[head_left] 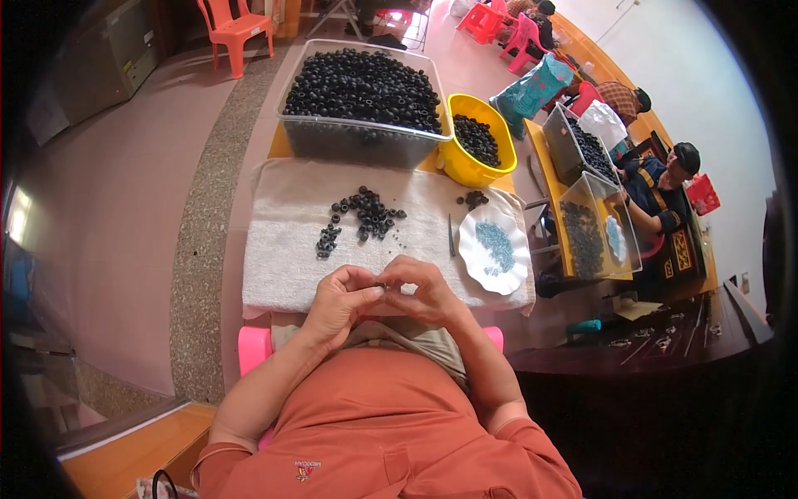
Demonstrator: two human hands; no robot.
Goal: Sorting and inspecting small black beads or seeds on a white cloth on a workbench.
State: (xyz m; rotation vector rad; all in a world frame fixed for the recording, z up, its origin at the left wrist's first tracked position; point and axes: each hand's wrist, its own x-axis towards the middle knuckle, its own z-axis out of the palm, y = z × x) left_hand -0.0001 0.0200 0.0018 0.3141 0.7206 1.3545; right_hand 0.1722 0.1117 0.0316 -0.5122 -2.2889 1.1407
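My left hand (pixel 342 301) and my right hand (pixel 422 293) meet at the near edge of a white towel (pixel 287 200). Between their fingertips is a small black ring-shaped piece (pixel 380 286), mostly covered by the fingers. Both hands are closed in a pinch on it. Beyond them on the towel lies a loose pile of black ring-shaped pieces (pixel 371 214), with a smaller cluster (pixel 327 241) nearer my left hand. To the right, a white scalloped plate (pixel 509 281) carries small pale-blue bits (pixel 496 247). Tweezers or a similar thin dark tool (pixel 451 236) lie beside the plate.
A large clear bin (pixel 357 137) full of black pieces stands at the far side, beside a yellow tub (pixel 467 173) of the same. Few dark pieces (pixel 474 199) sit above the plate. At right, a person (pixel 657 187) works at another table with clear bins (pixel 600 224).
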